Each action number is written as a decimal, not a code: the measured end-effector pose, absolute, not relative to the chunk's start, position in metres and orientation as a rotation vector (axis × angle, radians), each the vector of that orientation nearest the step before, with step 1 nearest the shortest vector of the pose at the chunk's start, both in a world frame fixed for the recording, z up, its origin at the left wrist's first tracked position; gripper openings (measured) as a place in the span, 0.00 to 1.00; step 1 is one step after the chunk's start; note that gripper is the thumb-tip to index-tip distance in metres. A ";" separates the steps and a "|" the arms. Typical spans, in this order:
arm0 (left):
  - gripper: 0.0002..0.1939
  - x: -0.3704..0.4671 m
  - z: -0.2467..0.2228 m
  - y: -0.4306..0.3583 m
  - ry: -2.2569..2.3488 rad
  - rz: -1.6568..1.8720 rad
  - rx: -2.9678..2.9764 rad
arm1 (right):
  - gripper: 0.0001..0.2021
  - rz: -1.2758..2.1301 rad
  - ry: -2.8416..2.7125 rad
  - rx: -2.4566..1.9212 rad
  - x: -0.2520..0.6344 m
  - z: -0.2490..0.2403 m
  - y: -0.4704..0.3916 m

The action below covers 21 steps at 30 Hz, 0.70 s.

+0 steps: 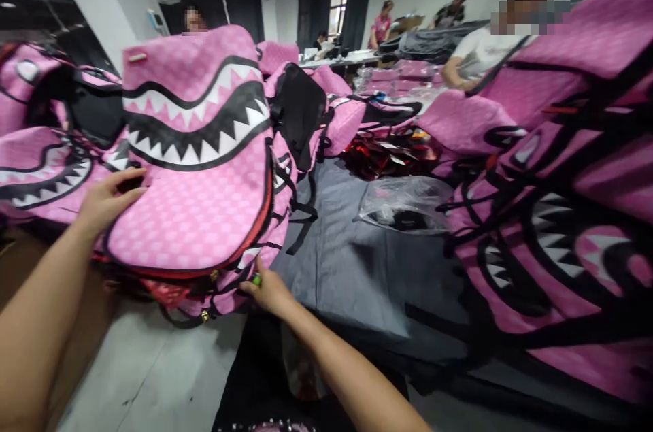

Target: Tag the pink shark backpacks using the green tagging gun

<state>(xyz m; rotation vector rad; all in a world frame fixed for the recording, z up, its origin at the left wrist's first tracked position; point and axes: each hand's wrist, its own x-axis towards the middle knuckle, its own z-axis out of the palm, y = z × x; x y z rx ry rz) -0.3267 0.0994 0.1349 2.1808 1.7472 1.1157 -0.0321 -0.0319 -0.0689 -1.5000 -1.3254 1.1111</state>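
A pink checked backpack [188, 214] with a printed shark mouth of white teeth stands in front of me, its front panel facing me. Along its lower edge runs a red-lined zip opening, and red material shows beneath. My left hand [109, 197] grips the backpack's left side, thumb in front, the other fingertips partly hidden behind it. At the lower right side, my right hand [270, 289] is closed on the backpack's edge. A small green object [256, 279] shows between its fingers; I cannot make out what it is.
More pink backpacks [551, 241] are heaped at the right and left [43, 163]. A clear plastic bag [405, 204] lies on the grey-covered table [337, 255], with shiny red packets [390, 156] behind it. A person in white [479, 54] stands across the table; others work farther back.
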 end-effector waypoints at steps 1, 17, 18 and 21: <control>0.39 -0.320 0.131 0.095 1.726 1.230 2.241 | 0.23 1.103 -1.310 -1.473 -0.015 -0.061 -0.035; 0.32 -0.281 0.175 0.063 1.664 1.579 1.610 | 0.23 1.320 -0.947 -1.029 0.044 0.048 0.005; 0.33 -0.273 0.187 0.048 1.604 1.588 1.700 | 0.22 1.290 -0.952 -1.024 0.047 0.045 0.001; 0.37 -0.240 0.226 -0.012 1.369 1.462 2.191 | 0.23 1.169 -0.997 -1.028 0.058 0.031 -0.017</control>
